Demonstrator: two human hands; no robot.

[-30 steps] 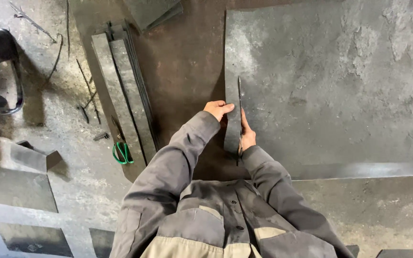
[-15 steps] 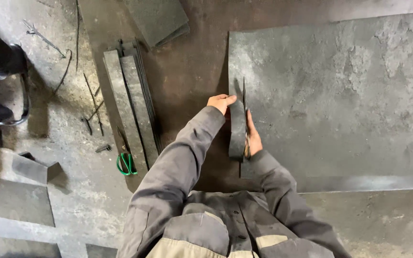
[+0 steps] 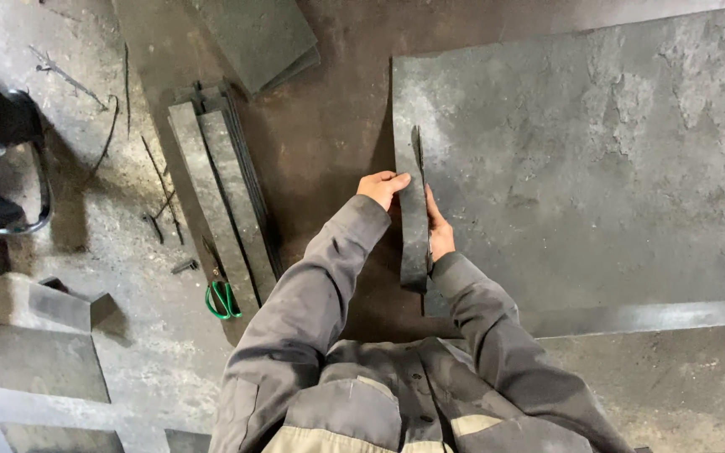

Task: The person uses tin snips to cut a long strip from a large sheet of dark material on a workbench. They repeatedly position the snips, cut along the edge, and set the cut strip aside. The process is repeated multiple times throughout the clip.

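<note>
Looking down through the head view at a workshop floor. Gripping one narrow dark strip [image 3: 414, 226] on edge, between both hands, at the left border of a large grey sheet [image 3: 597, 168] lying flat on the floor. Left hand [image 3: 383, 188] curling fingers over the strip's upper left side, closed on it. Right hand [image 3: 438, 233] pressing against the strip's right face, mostly hidden behind it; wrapping looks likely, cannot tell how far the fingers are closing. Strip standing roughly upright, lower end near the right cuff, upper end tapering to a point over the sheet.

Counting: one large sheet, one held strip, one stack of long strips [image 3: 224, 210] lying well to the left, at least two tops showing, deeper count unclear. Lying at the near end of that stack: one pair of green-handled scissors [image 3: 222, 299]. Sitting at top centre: one stack of dark rectangular pieces [image 3: 258, 38], count unclear. Resting at lower left: grey offcuts [image 3: 31, 335], about three or four showing. Scattering near the stack: thin scraps [image 3: 161, 201] on the concrete.

Seeing no containers, packages, labels or signs readable.
</note>
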